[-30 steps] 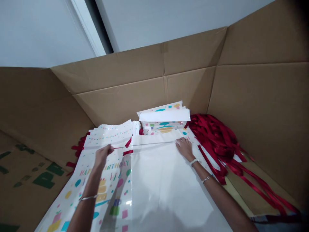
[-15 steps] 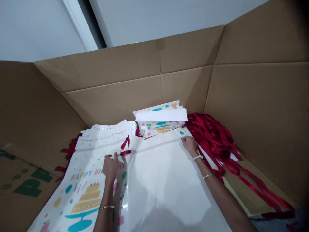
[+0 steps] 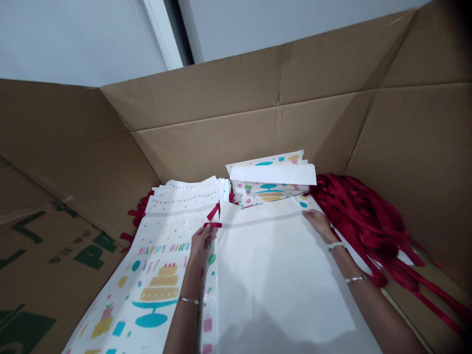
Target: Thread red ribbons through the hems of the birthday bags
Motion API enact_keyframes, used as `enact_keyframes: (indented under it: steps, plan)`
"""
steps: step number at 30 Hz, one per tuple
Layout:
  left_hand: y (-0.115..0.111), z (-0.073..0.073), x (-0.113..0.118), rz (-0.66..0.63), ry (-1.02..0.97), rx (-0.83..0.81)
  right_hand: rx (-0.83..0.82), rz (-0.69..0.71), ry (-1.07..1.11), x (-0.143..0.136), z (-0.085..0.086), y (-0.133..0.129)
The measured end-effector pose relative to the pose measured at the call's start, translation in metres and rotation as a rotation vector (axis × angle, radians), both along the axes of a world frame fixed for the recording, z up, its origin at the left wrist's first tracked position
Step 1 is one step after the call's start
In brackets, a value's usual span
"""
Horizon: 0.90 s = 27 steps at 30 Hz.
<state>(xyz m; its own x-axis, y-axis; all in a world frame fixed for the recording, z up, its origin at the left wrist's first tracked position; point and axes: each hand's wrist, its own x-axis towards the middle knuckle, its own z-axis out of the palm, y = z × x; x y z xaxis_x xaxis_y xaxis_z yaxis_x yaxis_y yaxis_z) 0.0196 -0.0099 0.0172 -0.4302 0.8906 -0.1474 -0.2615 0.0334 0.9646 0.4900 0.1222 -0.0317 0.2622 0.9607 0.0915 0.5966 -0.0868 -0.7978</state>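
A large white sheet-like bag [image 3: 265,265] lies plain side up before me, a dark threading wire [image 3: 258,202] with a looped end across its top. At its upper left edge, my left hand [image 3: 201,241] is closed, with its fingertips on a short red ribbon [image 3: 213,225]. My right hand [image 3: 317,223] pinches the bag's upper right edge, its fingers together. To the left lies a stack of printed birthday bags [image 3: 162,255], partly covered by my left forearm.
Cardboard walls [image 3: 221,108] rise behind and on both sides. Folded printed bags [image 3: 273,174] lie at the back. A big heap of red ribbons [image 3: 361,221] sits at the right, with loose ends trailing forward. More red ribbon ends [image 3: 140,211] stick out at the left.
My left hand has moved up and right to the red ribbon at the bag's edge. My right hand stays at the opposite edge. The whole view has shifted, so things appear further right.
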Motion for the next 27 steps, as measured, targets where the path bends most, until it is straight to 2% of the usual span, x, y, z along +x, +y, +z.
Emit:
enact_keyframes:
  steps: [4, 10, 15, 23, 27]
  plan:
    - [-0.0009, -0.0015, -0.0012, 0.061, 0.013, 0.038, 0.002, -0.011, -0.024, -0.0008, 0.0014, -0.0036]
    - [-0.0017, 0.0042, 0.0015, 0.124, -0.048, 0.050, 0.020, 0.000, -0.068, 0.0014, 0.0018, -0.0026]
    - [-0.0007, 0.0037, -0.0019, 0.148, -0.054, 0.036, -0.062, -0.058, -0.116, -0.0002, 0.0018, -0.0004]
    - [-0.0009, 0.0029, -0.0022, 0.129, 0.056, 0.064, -0.084, -0.115, -0.147, -0.0038, 0.0028, -0.0033]
    - [-0.0025, 0.0044, 0.0003, 0.129, 0.050, 0.112, -0.076, -0.122, -0.134, -0.0029, -0.0008, -0.0035]
